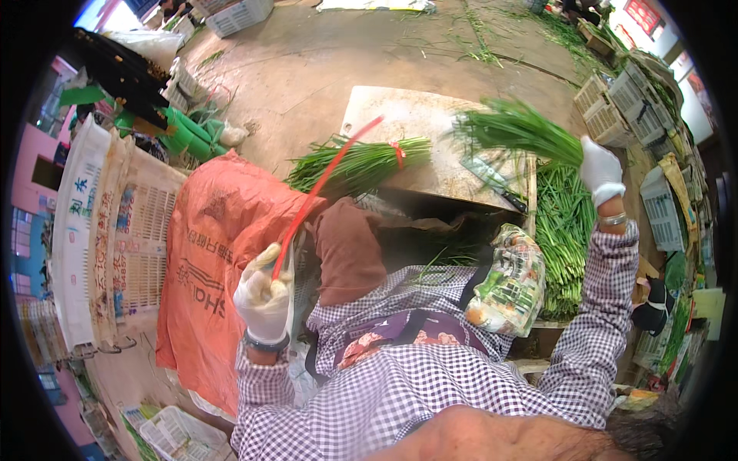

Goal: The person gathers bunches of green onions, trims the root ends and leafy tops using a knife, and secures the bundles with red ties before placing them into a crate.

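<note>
at the far left, a white plastic crate (81,238) stands on its side beside more crates. next to it an orange-red sack (204,269) hangs in loose folds. in front of the sack is the left hand (264,300), in a whitish glove; its fingers are curled closed, gripping one end of a red strip (314,196). the strip rises in a slant to the upper right, its other end free.

behind the strip, a tied bundle of green stalks (354,165) lies with its right end on a pale board (419,115) and its left end past the board's edge; a red tie (398,154) circles it near the right end. a brown cloth (350,253) sits below the bundle. a knife (486,177) with a black handle lies at the board's near right corner.

farther right, a loose bunch of green stalks (526,137) reaches leftward over the board, its tips blurred. the gloved right hand (602,173) closes its fingers around the bunch's right end. beneath that bunch, a heap of green stalks (565,230) lies beside the board.
</note>
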The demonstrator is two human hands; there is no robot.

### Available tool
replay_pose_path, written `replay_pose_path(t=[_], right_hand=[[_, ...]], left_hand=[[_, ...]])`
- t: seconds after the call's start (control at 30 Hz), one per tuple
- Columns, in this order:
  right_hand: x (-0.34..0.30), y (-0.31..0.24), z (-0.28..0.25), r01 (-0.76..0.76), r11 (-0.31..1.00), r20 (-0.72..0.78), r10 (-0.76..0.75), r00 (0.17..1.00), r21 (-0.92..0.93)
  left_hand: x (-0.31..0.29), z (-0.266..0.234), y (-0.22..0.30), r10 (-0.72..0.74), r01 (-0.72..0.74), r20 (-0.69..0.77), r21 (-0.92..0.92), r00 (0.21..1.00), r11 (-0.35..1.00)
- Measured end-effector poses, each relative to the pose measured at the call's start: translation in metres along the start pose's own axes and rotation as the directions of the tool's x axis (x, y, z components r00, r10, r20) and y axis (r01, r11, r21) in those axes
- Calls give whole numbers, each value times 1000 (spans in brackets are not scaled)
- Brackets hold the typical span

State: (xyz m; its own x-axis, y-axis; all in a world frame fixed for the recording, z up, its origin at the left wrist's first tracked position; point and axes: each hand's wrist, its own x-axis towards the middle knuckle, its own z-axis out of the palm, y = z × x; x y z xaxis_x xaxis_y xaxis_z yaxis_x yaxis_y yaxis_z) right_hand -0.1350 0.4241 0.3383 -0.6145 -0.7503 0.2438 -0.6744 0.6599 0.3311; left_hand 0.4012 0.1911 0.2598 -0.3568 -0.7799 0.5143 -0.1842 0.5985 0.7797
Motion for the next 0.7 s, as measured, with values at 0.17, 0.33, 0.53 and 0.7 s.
replay_pose_path(t=[0.17, 0.33, 0.53, 0.7], right_hand=[[68, -5, -44, -246, 968, 50, 243, 969, 50], [154, -35, -48, -267, 949, -110, 288, 951, 170], [193, -146, 8, -162, 934, 145, 121, 982, 318], [172, -220, 125, 97, 937, 247, -187, 951, 336]], left_hand=[[61, 99, -34, -276, 259, 32, -469, 961, 844], [107, 221, -155, -597, 510, 92, -632, 797, 583], [120, 269, -232, -888, 486, -54, -821, 457, 299], [110, 263, -233, -902, 449, -156, -825, 402, 343]])
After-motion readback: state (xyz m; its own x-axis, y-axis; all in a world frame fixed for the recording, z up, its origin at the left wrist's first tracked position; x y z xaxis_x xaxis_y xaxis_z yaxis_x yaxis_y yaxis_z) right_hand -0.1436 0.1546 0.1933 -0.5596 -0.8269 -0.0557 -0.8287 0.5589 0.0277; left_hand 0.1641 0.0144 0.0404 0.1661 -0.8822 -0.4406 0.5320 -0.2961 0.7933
